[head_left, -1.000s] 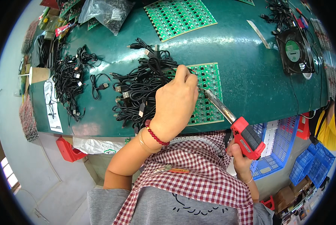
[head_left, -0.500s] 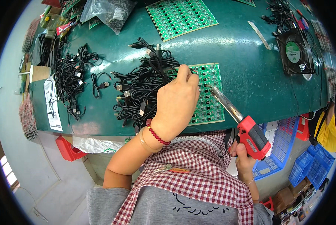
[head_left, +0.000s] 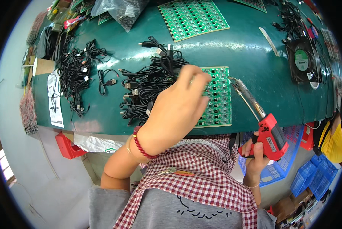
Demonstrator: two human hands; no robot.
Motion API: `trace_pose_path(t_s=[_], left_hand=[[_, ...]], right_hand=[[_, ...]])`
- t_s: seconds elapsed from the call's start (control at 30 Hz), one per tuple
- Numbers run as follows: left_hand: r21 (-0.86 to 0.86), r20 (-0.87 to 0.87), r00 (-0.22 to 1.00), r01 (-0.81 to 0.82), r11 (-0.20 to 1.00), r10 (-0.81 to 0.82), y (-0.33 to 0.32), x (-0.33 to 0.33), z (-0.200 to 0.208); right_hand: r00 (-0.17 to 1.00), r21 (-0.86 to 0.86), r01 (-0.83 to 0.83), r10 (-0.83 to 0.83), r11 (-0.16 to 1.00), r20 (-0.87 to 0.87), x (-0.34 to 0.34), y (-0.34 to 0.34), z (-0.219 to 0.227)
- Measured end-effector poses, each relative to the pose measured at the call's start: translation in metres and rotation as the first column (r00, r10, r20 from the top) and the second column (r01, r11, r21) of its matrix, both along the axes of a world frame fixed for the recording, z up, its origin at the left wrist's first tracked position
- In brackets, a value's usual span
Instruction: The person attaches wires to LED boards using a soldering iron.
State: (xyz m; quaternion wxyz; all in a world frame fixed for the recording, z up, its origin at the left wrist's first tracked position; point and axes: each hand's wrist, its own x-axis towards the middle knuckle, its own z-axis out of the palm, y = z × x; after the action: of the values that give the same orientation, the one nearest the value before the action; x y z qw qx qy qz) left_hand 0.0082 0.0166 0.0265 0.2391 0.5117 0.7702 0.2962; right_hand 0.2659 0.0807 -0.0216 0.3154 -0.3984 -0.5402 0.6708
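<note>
Board (head_left: 218, 100), a green panel of many small circuits in a grid, lies flat on the green bench (head_left: 255, 53) near its front edge, just right of a heap of black cables (head_left: 148, 89); we judge it thin, stiff and light, yet brittle along its scored rows, so we would lift it by the bare edges and keep off the small parts. Our left hand (head_left: 175, 110) hangs over the board's left half with the fingers (head_left: 197, 82) curled down toward it; it hides what lies beneath, and we cannot tell whether it pinches a wire or only presses the panel. Our right hand (head_left: 255, 152) is closed round the red pistol grip of a soldering gun (head_left: 268, 133); its long metal barrel slants up and left, with the tip just beside the board's upper right corner; we take the barrel to be hot and the grip to be hard, smooth plastic.

The cables look soft and springy, with plugs at the ends, and tangle easily; a second heap of cables (head_left: 73, 76) lies further left, next to a white printed sheet (head_left: 54, 99). Another panel (head_left: 194, 19) of the same kind lies further back on the bench, beside a clear bag (head_left: 121, 13) of dark small parts. A small black fan (head_left: 303, 61) sits to the far right. The bench top is glossy and smooth; blue crates (head_left: 312, 179) stand below on the right.
</note>
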Motion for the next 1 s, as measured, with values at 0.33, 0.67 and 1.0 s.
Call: trace_pose_path(t_s=[0.33, 0.67, 1.0], left_hand=[[-0.183, -0.510, 0.713, 0.456, 0.871, -0.481, -0.030, -0.024, -0.025], [0.006, -0.683, 0.723, -0.132, 0.991, 0.100, -0.097, -0.160, -0.034], [0.164, 0.252, 0.899, -0.405, 0.899, 0.359, -0.089, -0.118, -0.002]], right_hand=[[0.992, -0.052, 0.061, -0.066, 0.997, -0.104, 0.002, 0.001, 0.004], [0.986, 0.001, 0.092, -0.091, 0.996, -0.139, -0.008, 0.012, 0.010], [0.981, 0.008, 0.040, -0.038, 0.999, -0.188, -0.015, 0.005, 0.020]])
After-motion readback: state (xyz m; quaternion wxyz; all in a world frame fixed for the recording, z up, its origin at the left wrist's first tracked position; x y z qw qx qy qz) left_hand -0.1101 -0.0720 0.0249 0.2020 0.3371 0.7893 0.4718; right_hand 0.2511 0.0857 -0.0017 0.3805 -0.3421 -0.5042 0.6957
